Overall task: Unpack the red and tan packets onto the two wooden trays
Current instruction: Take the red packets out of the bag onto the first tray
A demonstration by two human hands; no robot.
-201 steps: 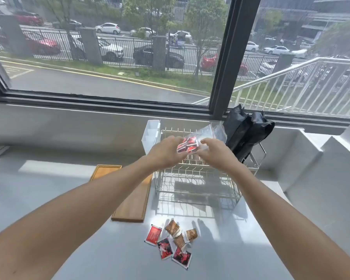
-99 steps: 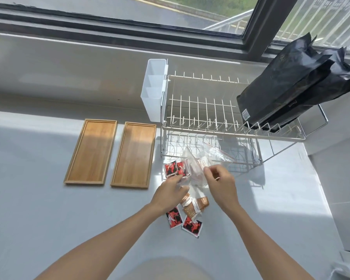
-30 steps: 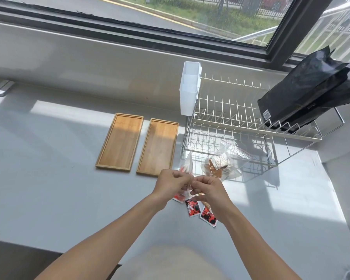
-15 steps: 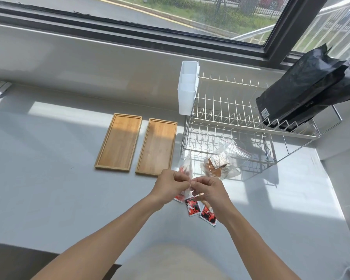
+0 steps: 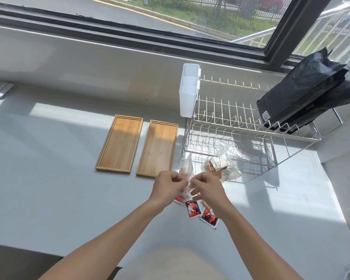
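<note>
Left hand (image 5: 167, 185) and right hand (image 5: 207, 186) both pinch a small clear plastic bag (image 5: 187, 172) above the grey counter (image 5: 49, 188). Loose red and tan packets (image 5: 193, 209) lie beneath. Two rectangular wooden trays (image 5: 119, 144) sit bare, left of the wire dish rack (image 5: 230, 118).

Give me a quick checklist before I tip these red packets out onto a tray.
1. Both wooden trays bare: left tray, right tray: ok.
2. Clear bag pinched by left hand and right hand: ok.
3. Bag mouth open: cannot tell.
4. Bag over a tray: not ok, it is nearer than the trays.
5. Loose red packets off trays: not ok, on counter.
</note>
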